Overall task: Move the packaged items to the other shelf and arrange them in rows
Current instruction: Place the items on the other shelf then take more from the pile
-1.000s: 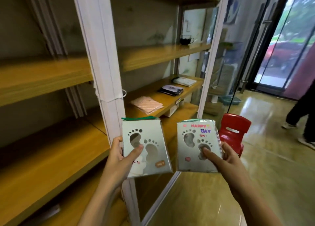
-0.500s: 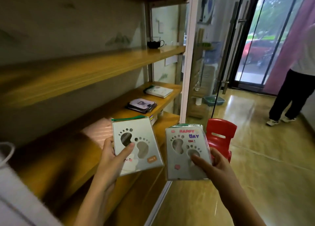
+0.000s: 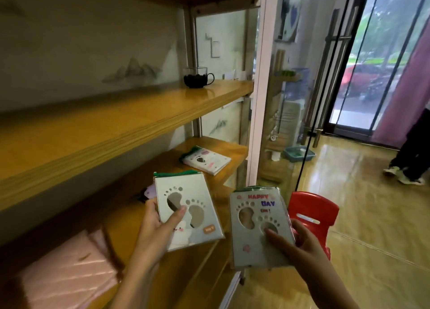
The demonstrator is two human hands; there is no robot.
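My left hand [image 3: 160, 225] grips a grey packaged card with footprint cut-outs and a green top [image 3: 193, 204], held over the middle wooden shelf [image 3: 121, 218]. In my right hand [image 3: 300, 246] is a second grey footprint package with coloured letters [image 3: 253, 225], out past the shelf's front edge. Another white footprint package [image 3: 206, 160] lies flat at the shelf's far end. A pink packaged item [image 3: 67, 271] lies on the same shelf near me. A purple-edged package [image 3: 149, 192] peeks out behind my left hand's card.
A glass cup with dark contents [image 3: 196, 77] stands on the upper shelf [image 3: 116, 120]. A white post [image 3: 260, 99] and glass panel bound the shelf's right end. A red plastic chair [image 3: 311, 215] stands on the floor; a person's legs [image 3: 411, 152] are at far right.
My view has swung right and closer to the shelves. Both hands keep their packages, which now sit nearer the far end of the middle shelf.
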